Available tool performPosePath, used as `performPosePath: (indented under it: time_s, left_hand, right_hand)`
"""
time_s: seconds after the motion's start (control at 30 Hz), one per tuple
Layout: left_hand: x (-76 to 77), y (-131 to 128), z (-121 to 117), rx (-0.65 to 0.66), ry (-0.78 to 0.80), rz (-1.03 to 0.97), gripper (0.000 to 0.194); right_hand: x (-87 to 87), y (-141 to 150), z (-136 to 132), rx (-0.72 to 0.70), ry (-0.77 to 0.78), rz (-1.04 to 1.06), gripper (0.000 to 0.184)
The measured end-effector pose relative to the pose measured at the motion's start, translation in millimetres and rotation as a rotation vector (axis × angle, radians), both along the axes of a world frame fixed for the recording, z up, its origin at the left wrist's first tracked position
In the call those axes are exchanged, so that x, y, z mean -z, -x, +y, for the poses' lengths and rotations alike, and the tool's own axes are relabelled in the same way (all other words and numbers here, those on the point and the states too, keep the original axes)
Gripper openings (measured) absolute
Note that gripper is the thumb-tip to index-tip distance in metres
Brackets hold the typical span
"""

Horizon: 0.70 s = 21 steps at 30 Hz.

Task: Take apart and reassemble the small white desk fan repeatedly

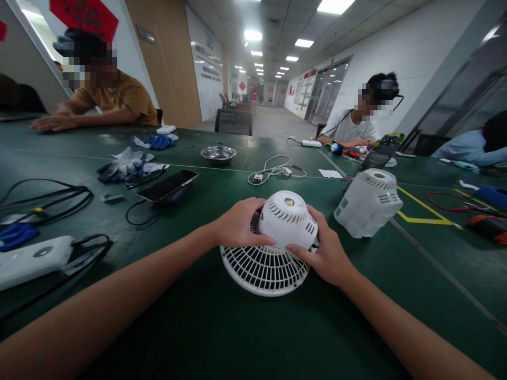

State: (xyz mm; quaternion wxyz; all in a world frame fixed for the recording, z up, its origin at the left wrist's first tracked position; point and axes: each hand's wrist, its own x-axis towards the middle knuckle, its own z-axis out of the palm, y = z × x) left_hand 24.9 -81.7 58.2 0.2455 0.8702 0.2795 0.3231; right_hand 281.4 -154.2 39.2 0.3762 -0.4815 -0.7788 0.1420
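Note:
Both hands grip a white plastic fan motor housing [285, 224] with vent slots and a round hole in its top. My left hand [241, 224] wraps its left side, thumb along the front. On the right side, my right hand [325, 248] is closed round it, thumb at the lower front edge. Under the housing lies a round white fan grille [265, 272], flat on the green table; whether the two are joined cannot be seen. To the right stands a second white slotted housing [370, 203], slightly tilted, apart from my hands.
A steel bowl [218, 154] and a coiled white cable [273, 171] lie ahead. On the left are a phone [168, 186], gloves [124, 163], black cables and a white device [37, 261]. Two people sit across the table; another leans at far right. An orange-black tool [489, 227] lies right.

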Motion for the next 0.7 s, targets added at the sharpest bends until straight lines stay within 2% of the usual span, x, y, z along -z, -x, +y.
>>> performPosePath:
  time_s: [0.23, 0.5, 0.7]
  left_hand:
    - [1.9, 0.7, 1.0, 0.000, -0.076, 0.091, 0.069]
    - [4.2, 1.1, 4.0, 0.007, -0.085, 0.116, 0.075]
    - [5.7, 3.6, 6.4, 0.053, -0.054, 0.123, 0.089]
  right_hand:
    - [-1.0, -0.1, -0.7, 0.002, 0.005, 0.012, 0.084]
    - [-0.2, 0.3, 0.2, 0.003, 0.019, 0.016, 0.086]
    - [-1.6, 1.2, 0.0, -0.038, 0.000, 0.008, 0.087]
